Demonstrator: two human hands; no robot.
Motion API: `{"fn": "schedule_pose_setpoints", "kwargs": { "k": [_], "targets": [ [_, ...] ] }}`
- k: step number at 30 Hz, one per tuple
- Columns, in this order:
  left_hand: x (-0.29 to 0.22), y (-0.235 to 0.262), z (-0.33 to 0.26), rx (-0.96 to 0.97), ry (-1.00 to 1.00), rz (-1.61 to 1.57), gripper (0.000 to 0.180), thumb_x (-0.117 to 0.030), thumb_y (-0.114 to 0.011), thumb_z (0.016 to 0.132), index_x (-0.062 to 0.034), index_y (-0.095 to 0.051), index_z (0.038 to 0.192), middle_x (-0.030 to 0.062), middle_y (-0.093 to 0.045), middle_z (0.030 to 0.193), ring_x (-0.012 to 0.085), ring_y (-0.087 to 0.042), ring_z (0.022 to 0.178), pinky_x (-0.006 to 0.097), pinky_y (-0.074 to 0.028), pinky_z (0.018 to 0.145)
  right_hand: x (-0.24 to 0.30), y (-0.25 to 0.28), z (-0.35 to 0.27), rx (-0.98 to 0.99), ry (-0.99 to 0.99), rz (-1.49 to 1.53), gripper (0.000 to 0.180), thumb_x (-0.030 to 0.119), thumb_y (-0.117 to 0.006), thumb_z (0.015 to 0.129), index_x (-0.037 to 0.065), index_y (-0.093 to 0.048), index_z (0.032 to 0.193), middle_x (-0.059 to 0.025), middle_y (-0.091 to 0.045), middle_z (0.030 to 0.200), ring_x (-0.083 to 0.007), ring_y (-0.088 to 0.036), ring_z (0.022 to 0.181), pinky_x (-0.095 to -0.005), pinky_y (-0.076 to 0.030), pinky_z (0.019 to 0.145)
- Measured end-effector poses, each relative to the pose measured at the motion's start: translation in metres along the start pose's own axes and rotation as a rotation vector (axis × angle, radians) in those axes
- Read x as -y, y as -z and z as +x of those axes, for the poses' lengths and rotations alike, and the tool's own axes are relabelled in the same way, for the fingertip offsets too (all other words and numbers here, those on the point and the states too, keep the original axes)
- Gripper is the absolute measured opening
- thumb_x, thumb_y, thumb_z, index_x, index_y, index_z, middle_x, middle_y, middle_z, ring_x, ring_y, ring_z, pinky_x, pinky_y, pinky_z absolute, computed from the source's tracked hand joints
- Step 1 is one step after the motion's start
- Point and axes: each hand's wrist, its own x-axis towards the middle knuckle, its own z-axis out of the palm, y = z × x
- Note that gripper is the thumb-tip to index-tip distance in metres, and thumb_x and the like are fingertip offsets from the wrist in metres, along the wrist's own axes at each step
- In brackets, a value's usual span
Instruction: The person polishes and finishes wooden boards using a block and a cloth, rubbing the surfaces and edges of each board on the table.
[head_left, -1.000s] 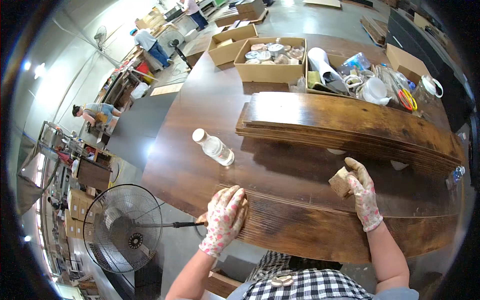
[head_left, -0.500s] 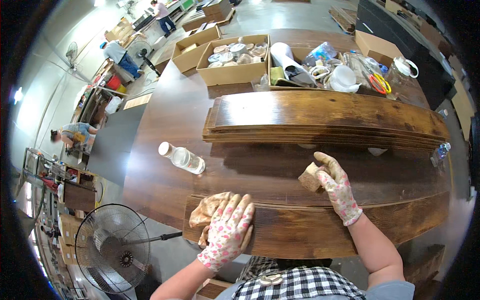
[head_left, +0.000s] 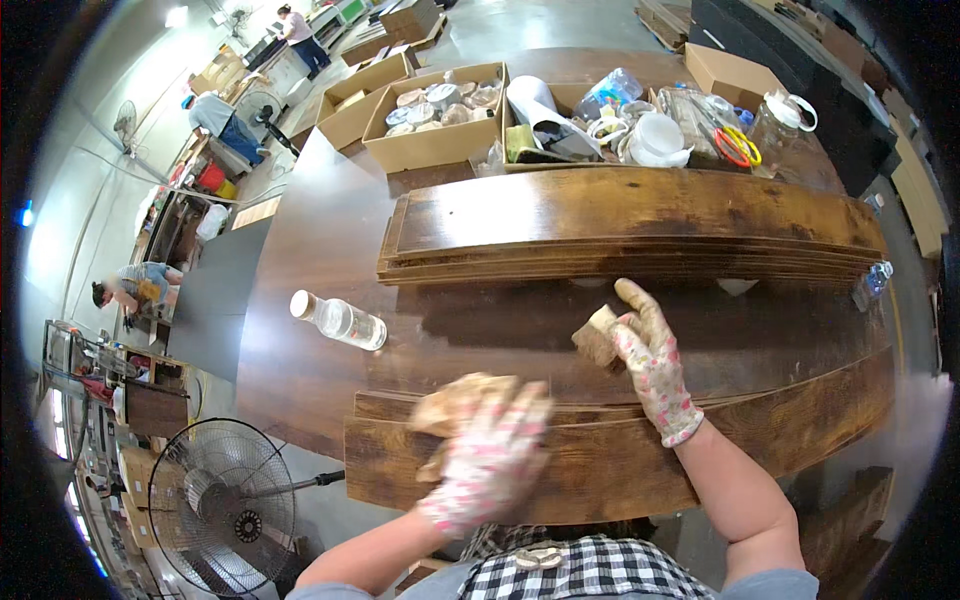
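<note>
My left hand [head_left: 490, 450], in a flowered glove and blurred, lies over a stained tan rag [head_left: 435, 412] on the near dark-brown wood board [head_left: 590, 468]. The rag sticks out past the hand's left side, and the palm hides the rest of it. In my right hand [head_left: 655, 370], also gloved, a small sponge [head_left: 597, 343] with a brown face and a pale edge is pinched, while one finger points away from it. That hand is raised over the tabletop, beyond the near board. A capped clear bottle [head_left: 345, 322] of liquid lies tilted at the left.
Across the table lies a stack of brown boards [head_left: 620, 215]. Behind it stand a cardboard box of jars [head_left: 430, 145], a box with rolls and plastic containers [head_left: 560, 150], and scissors [head_left: 738, 148]. A floor fan [head_left: 225, 500] is at the lower left. Other people work at the far left.
My left hand has slid right along the board with the rag. The near board's left end has shifted out over the one beneath. My right hand still holds the sponge.
</note>
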Motion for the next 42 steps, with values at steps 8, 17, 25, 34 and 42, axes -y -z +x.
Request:
{"fn": "schedule_pose_setpoints", "kwargs": {
  "k": [8,17,25,34,42],
  "targets": [
    [0.002,0.005,-0.025,-0.040,-0.028,-0.064,0.075,-0.040,-0.069,0.080,-0.0011,-0.042,0.138,0.0189,-0.035,0.148,0.0387,-0.032,0.136,0.058,-0.026,0.110,0.002,0.011,0.006,-0.148,0.019,0.019,0.056,0.011,-0.054,0.097,0.003,-0.028,0.147,-0.0054,-0.058,0.094,-0.0100,-0.057,0.083,-0.0240,-0.049,0.076],
    [-0.004,0.015,-0.012,-0.051,-0.102,-0.080,0.083,-0.056,-0.064,0.080,0.0039,-0.046,0.134,0.0226,-0.039,0.145,0.0419,-0.033,0.135,0.056,-0.026,0.109,0.010,0.034,0.000,-0.135,0.043,-0.031,0.059,0.014,-0.057,0.095,0.002,-0.030,0.146,-0.0054,-0.060,0.100,-0.0100,-0.056,0.088,-0.0260,-0.049,0.079],
    [0.002,0.011,-0.015,-0.076,0.059,0.046,0.068,-0.027,-0.066,0.080,0.0002,-0.043,0.138,0.0226,-0.038,0.145,0.0437,-0.031,0.137,0.055,-0.024,0.112,0.039,0.235,-0.079,-0.535,0.297,-0.289,0.066,0.029,-0.056,0.095,0.003,-0.028,0.148,-0.0060,-0.058,0.109,-0.0141,-0.054,0.100,-0.0307,-0.043,0.092],
    [-0.153,-0.045,0.102,-0.106,-0.402,-0.169,0.066,-0.031,-0.059,0.087,0.0018,-0.040,0.141,0.0212,-0.030,0.151,0.0366,-0.023,0.143,0.050,-0.018,0.117,0.022,0.243,-0.078,-0.437,0.284,-0.169,0.069,0.029,-0.059,0.094,0.004,-0.026,0.149,-0.0016,-0.056,0.100,-0.0102,-0.053,0.094,-0.0270,-0.043,0.091],
    [-0.023,0.001,-0.005,-0.131,0.324,0.074,0.058,-0.023,-0.055,0.089,0.0012,-0.040,0.140,0.0217,-0.033,0.150,0.0420,-0.026,0.140,0.050,-0.020,0.116,0.029,0.249,-0.082,-0.463,0.297,-0.229,0.065,0.019,-0.055,0.096,0.001,-0.023,0.149,-0.0043,-0.060,0.104,-0.0100,-0.053,0.097,-0.0281,-0.040,0.096]
  ]
}}
